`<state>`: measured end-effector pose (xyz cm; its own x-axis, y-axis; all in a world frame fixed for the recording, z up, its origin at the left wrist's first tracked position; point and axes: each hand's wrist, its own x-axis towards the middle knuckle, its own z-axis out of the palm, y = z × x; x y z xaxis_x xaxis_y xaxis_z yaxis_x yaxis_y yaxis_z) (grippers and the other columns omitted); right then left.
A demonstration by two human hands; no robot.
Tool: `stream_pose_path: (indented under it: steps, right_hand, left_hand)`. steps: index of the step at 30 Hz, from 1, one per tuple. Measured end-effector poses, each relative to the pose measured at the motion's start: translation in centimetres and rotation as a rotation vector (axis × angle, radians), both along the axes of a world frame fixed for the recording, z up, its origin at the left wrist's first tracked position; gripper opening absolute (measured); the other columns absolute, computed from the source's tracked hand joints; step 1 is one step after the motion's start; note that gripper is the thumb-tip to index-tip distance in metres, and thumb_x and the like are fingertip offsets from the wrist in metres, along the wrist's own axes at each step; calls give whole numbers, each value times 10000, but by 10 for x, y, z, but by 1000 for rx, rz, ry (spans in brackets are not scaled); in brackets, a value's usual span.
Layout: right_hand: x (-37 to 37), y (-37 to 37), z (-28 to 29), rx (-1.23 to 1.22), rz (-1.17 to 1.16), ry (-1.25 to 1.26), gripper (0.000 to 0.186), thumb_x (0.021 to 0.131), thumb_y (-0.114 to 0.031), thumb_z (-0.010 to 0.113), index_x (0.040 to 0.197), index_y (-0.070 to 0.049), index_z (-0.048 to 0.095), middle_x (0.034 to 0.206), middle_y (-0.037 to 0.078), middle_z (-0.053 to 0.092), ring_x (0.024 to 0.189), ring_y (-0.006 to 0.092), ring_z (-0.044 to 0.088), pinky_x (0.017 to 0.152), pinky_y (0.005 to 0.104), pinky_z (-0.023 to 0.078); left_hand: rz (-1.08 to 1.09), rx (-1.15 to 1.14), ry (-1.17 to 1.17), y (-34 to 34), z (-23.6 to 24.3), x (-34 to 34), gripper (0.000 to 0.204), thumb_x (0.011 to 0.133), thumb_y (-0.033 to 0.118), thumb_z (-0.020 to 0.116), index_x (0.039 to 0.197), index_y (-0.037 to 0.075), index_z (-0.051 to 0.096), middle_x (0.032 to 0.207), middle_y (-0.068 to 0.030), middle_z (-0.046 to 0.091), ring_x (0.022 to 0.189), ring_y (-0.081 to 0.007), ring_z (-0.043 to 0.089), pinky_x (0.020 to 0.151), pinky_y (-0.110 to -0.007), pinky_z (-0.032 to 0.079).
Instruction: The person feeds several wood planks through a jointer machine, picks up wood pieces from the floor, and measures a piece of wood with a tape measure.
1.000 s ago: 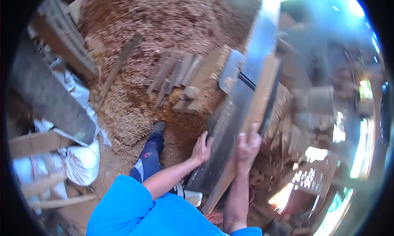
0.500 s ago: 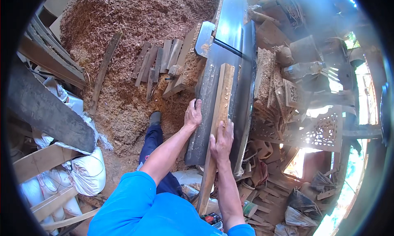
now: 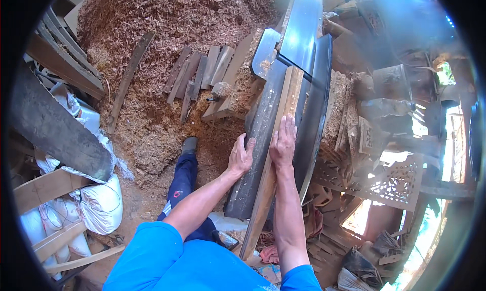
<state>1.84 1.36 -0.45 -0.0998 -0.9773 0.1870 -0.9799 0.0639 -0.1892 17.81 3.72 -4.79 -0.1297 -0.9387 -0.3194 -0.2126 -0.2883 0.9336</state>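
A long wooden plank [image 3: 269, 175] lies lengthwise on the dark metal bed of a jointer [image 3: 246, 189]. Its far end is right at the cutter slot, beside a small blue-grey plate [image 3: 265, 52]. My right hand [image 3: 283, 145] rests flat on top of the plank, fingers stretched forward and nothing gripped. At the left edge of the bed, my left hand [image 3: 241, 157] is open, with its fingers apart, close to the plank but not on it. The near end of the plank sticks out past the bed toward my body.
Wood shavings [image 3: 172, 22] heap up at the far left, with several short wood offcuts [image 3: 195, 75] lying on them. White sacks [image 3: 104, 205] and boards stand at the left. On the right are stacked wood pieces and a carved openwork panel [image 3: 400, 179].
The plank has slid forward along the bed, its far end now at the slot. My right hand has gone forward with it. The whole view has shifted slightly.
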Motion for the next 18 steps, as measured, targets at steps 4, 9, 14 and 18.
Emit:
stream_pose_path:
  steps: [4, 9, 14, 18]
  right_hand:
    - [-2, -19, -3, -8, 12, -12, 551, 974, -150, 466, 1476, 68, 404, 1571, 250, 351, 1489, 392, 285, 1229, 481, 208]
    - [-19, -57, -8, -27, -14, -25, 540, 979, -142, 462, 1474, 67, 407, 1565, 252, 359, 1486, 397, 288, 1228, 479, 214]
    - [-27, -90, -11, -32, -1, -22, 540, 982, -147, 468, 1480, 51, 410, 1569, 246, 356, 1482, 387, 302, 1228, 470, 221]
    - [-44, -116, -15, -58, -5, 31, 531, 975, -142, 467, 1467, 55, 428, 1553, 251, 378, 1470, 388, 322, 1229, 447, 229]
  left_hand:
    - [0, -15, 1, -4, -2, 4, 756, 1033, 577, 381, 1426, -70, 393, 1376, -368, 483, 1289, -483, 492, 1089, -494, 396]
    - [-26, -4, 13, -5, 2, 2, 756, 1034, 575, 380, 1438, -64, 376, 1371, -367, 480, 1292, -489, 483, 1086, -499, 395]
    - [-11, -13, 17, -4, -1, 5, 764, 1033, 581, 377, 1446, -62, 359, 1353, -367, 483, 1272, -495, 492, 1079, -499, 398]
    - [-30, 58, 20, -6, 7, 2, 760, 1041, 572, 370, 1450, -68, 371, 1421, -346, 463, 1344, -458, 459, 1128, -470, 356]
